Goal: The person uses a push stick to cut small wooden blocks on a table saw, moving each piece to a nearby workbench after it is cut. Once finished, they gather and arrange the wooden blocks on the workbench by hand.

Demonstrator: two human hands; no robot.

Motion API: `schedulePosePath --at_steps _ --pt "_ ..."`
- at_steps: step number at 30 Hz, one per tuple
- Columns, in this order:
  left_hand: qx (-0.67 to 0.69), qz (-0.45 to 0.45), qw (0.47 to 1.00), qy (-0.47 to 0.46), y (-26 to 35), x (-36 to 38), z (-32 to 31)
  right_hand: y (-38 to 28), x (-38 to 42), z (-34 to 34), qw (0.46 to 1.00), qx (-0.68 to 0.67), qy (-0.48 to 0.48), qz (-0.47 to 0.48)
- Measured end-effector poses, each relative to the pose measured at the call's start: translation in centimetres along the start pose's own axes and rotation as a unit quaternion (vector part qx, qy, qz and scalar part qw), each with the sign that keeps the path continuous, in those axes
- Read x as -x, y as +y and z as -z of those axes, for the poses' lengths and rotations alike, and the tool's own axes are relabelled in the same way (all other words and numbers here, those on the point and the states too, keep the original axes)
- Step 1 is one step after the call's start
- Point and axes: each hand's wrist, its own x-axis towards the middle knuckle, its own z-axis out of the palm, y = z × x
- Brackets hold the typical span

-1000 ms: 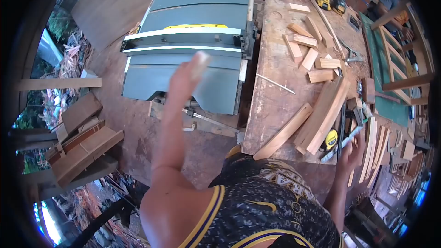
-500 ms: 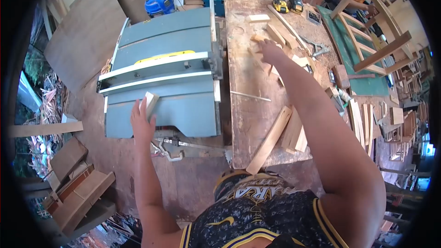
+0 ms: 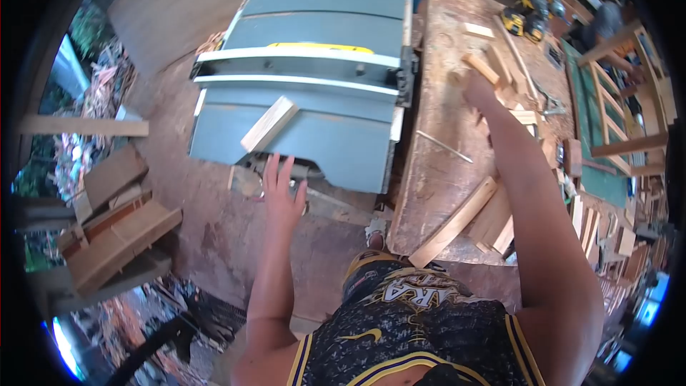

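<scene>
Workshop, saw table (image 3: 314, 100) beside bench (image 3: 443, 171) | block (image 3: 269, 124) lies flat on saw table, placed | left hand (image 3: 282, 193) just below it, fingers spread, empty | right hand (image 3: 477, 86) pinching stick (image 3: 480, 68) from bench pile | more offcuts left.

Just one cam, head-mounted w/ fisheye lens, looking steeply down and fwd over the wearer's chest. Table saw (image 3: 307, 78) sits center-left, wooden counter (image 3: 443, 171) right, both close-ish; edges vignetted black, floor visible below.
</scene>
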Motion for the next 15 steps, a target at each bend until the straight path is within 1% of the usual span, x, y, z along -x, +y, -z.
schedulePosePath --at_steps 1,2,3,4,5,6,7,8,9,10,11,12,13,15 --pt "-0.023 -0.016 0.999 0.024 -0.8 -1.4 -0.1 0.3 -1.3 -2.7 0.999 0.011 0.053 0.001" --pt "-0.041 -0.006 0.999 0.032 -1.6 -3.2 0.0 0.1 0.2 0.8 0.999 0.008 0.051 0.011" --pt "-0.056 0.002 0.998 0.041 -2.4 -5.0 -0.1 -3.0 1.8 5.2 0.974 -0.144 0.175 -0.016" --pt "-0.058 0.005 0.997 0.04 -3.3 -6.9 -0.1 -8.2 4.8 10.2 0.911 -0.291 0.289 -0.049" --pt "-0.091 0.029 0.995 0.025 -4.1 -8.8 -0.1 -13.3 8.3 17.7 0.902 -0.398 0.157 -0.062" --pt "-0.12 0.052 0.991 0.013 -4.7 -10.1 -0.2 -17.1 9.7 19.2 0.852 -0.508 0.117 -0.042" --pt "-0.115 0.044 0.992 0.011 -5.6 -10.7 -0.1 -20.1 10.5 18.8 0.851 -0.507 0.098 0.094" --pt "-0.096 0.076 0.99 -0.063 -7.1 -11.5 -0.2 -22.7 11.4 17.7 0.837 -0.495 0.08 0.221" --pt "-0.077 0.102 0.982 -0.138 -8.5 -12.6 -0.6 -25.8 12.6 17.3 0.916 -0.295 0.083 0.258" --pt "-0.075 0.087 0.986 -0.124 -9.9 -12.9 -1.0 -28.6 12.2 13.2 0.864 -0.326 0.153 0.352" --pt "-0.072 0.072 0.989 -0.108 -11.3 -12.9 -1.1 -30.7 13.1 14.2 0.877 -0.274 0.052 0.391" --pt "-0.069 0.072 0.99 -0.105 -12.3 -13.2 -0.9 -32.6 13.1 14.4 0.884 -0.229 0.0 0.408" --pt "-0.067 0.075 0.99 -0.101 -13.3 -13.3 -0.5 -34.6 12.6 12.7 0.875 -0.244 0.033 0.418" --pt "-0.062 0.074 0.991 -0.091 -15.5 -13.5 -0.1 -38.2 11.3 11.6 0.884 -0.179 0.056 0.427"
